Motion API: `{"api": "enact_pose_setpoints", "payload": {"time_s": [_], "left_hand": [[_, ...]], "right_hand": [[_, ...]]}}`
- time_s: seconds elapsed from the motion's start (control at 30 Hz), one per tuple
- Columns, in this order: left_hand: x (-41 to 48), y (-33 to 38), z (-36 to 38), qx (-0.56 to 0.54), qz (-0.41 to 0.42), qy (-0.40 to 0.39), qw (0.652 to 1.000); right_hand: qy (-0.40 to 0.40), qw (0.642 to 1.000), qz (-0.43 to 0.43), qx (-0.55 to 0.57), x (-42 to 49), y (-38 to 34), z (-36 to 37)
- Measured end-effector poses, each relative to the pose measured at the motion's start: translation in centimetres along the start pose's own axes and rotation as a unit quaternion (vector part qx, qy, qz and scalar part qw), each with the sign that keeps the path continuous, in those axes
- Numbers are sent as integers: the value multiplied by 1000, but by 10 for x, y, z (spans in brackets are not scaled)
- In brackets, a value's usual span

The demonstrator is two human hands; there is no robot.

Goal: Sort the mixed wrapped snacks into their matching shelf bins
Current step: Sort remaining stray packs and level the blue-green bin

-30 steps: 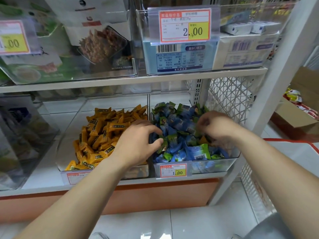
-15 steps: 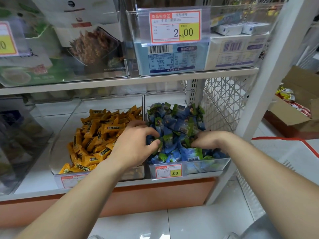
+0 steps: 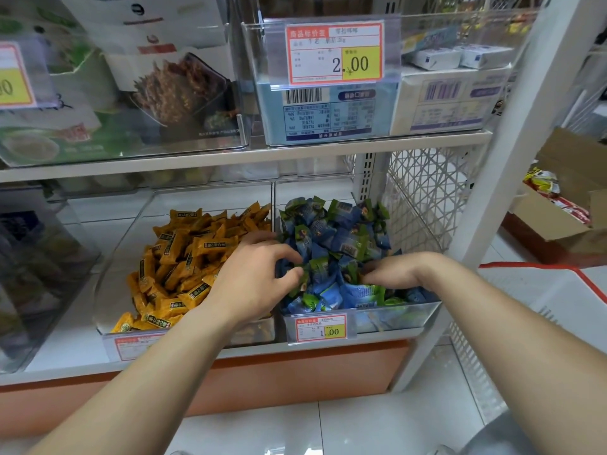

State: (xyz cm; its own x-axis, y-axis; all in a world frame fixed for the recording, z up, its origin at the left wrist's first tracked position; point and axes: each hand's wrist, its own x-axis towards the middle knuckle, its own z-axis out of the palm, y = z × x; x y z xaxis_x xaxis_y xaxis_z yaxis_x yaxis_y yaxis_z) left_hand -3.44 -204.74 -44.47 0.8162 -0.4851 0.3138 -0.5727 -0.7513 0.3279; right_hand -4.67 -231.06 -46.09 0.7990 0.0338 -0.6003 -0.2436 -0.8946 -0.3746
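**Right hand drops into the front of the blue pile**

Your right hand (image 3: 391, 274) has come down from the back of the blue bin (image 3: 394, 318) to its front half, while your left hand (image 3: 249, 280) has stayed at the bin's left edge.

Your left hand reaches across that edge, its thumb and fingers curled round a clump of the blue-and-green snacks (image 3: 331, 231). Your right hand lies palm down with its fingers dug into the same pile. They are buried among the wrappers, so you cannot tell whether they hold a piece.

On the bin's front wall sits a small price tag (image 3: 321, 328) reading 1.00. The blue-and-green snacks fill the bin and heap highest toward its back. Just left of the bin, touching it, stands a second clear bin (image 3: 131, 224) holding the orange snacks (image 3: 184, 257).

Right of the blue bin is a white mesh panel (image 3: 423, 192). On the shelf above hangs a larger price tag (image 3: 335, 54) reading 2.00. Far off to the right, a cardboard box (image 3: 565, 205) sits on the floor.
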Motion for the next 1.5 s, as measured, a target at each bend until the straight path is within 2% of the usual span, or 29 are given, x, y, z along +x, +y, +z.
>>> {"api": "enact_pose_setpoints", "payload": {"time_s": [0.1, 0.2, 0.27, 0.33, 0.47, 0.53, 0.63, 0.73, 0.87, 1.03, 1.23, 1.4, 1.5], "left_hand": [[1, 0, 0, 0, 3, 5, 1000], [3, 0, 0, -1, 4, 13, 1000], [5, 1, -1, -7, 3, 21, 1000], [7, 4, -1, -15, -4, 34, 999], [9, 14, 3, -22, -18, 60, 998], [10, 23, 7, -35, -23, 62, 997], [14, 43, 17, -124, -39, 59, 990], [17, 51, 26, -204, -62, 80, 974], [24, 47, 25, -231, -78, 114, 963], [30, 45, 16, -266, -69, 76, 958], [29, 48, 5, -275, -103, 89, 952], [22, 41, -3, -234, -100, 153, 955], [18, 39, -5, -260, -103, 172, 945]], "right_hand": [[84, 995, -12, 60, -3, 4, -5], [178, 978, -62, 90, -8, 5, -12], [232, 957, -99, 142, -12, 2, -17], [260, 926, -132, 242, -14, -2, -21], [221, 853, -187, 435, -15, -18, -16], [193, 820, -217, 493, -13, -28, -12], [170, 805, -219, 525, -10, -39, -6], [147, 768, -227, 580, -8, -46, -4], [137, 752, -224, 605, -9, -50, -3], [109, 706, -233, 660, -13, -52, -3], [102, 698, -216, 675, -19, -61, 3], [98, 669, -215, 705, -27, -76, 6], [117, 685, -224, 683, -29, -85, 9]]}}
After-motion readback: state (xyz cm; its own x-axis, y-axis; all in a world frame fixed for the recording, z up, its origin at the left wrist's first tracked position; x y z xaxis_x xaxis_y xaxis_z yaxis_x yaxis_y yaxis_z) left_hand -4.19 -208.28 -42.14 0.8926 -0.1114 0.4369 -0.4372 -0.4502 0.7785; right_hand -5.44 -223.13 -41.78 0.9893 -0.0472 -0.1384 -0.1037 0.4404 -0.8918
